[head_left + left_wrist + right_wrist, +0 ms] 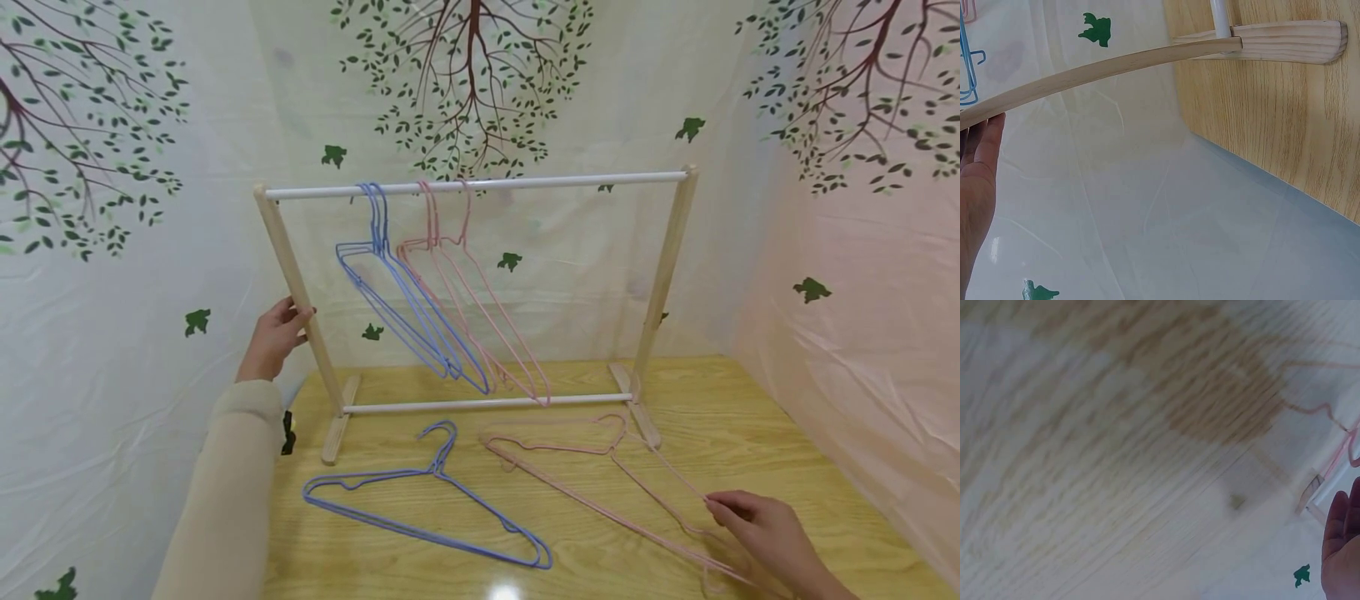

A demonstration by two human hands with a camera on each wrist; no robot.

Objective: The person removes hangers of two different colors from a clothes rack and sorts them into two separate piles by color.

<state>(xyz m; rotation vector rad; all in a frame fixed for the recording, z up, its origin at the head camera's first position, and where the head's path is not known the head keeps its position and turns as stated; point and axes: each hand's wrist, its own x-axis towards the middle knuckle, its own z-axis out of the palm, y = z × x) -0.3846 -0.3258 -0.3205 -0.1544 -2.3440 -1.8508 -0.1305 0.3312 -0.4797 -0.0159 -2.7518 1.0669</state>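
In the head view my left hand (pixel 273 337) holds the left wooden post (pixel 300 283) of a small clothes rack around mid-height. The left wrist view shows its fingers (pixel 988 147) against that post. On the right, my right hand (pixel 772 533) pinches a thin pink hanger (pixel 667 467) between thumb and fingertips, its hook end toward the rack. Beneath it another pink hanger (pixel 577 492) lies on the table, partly overlapped. Blue hangers (pixel 390 522) lie stacked left of the pink ones. At the right wrist view's edge, my right hand is partly cut off.
Blue hangers (pixel 386 250) and pink hangers (pixel 468 250) hang grouped on the rack's white top rail (pixel 570 181). A lower white rail (pixel 450 406) joins the feet. The wood-grain table (pixel 600 575) ends near the left foot; a leaf-printed curtain (pixel 585 308) stands behind.
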